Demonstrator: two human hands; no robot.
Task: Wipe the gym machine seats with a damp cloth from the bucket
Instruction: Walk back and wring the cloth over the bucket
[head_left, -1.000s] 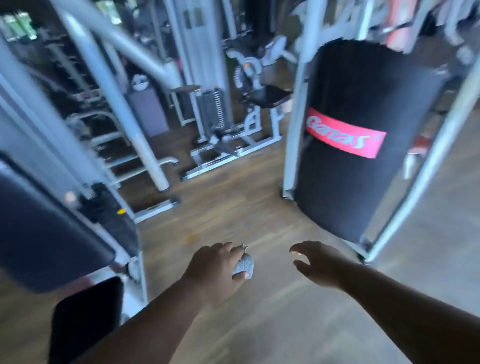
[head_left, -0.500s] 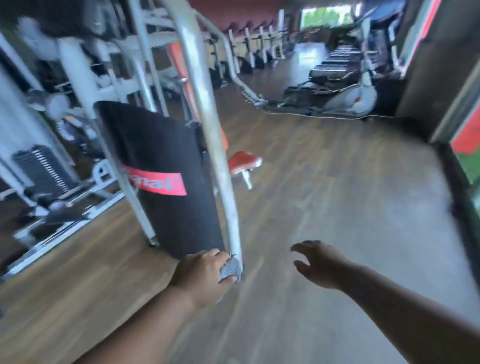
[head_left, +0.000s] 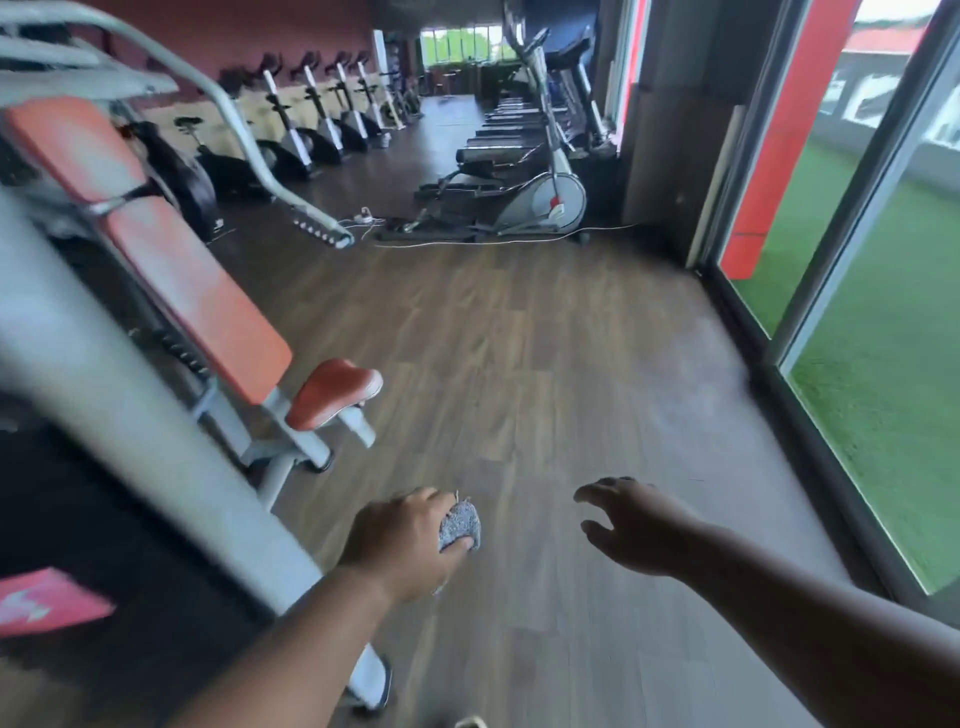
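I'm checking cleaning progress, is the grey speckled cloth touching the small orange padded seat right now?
No, the left hand grips the grey speckled cloth above the wooden floor, apart from the small orange padded seat.

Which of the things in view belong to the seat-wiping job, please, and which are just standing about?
For the job:
- cloth, bunched in the left hand
- orange seat and backrest on the nearest machine
- right hand, free

Standing about:
- exercise bikes
- treadmills
- elliptical
- floor cable

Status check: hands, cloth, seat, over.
Left hand grips grey cloth. Right hand open, holds nothing. Orange seat ahead-left, untouched. Floor between looks clear.
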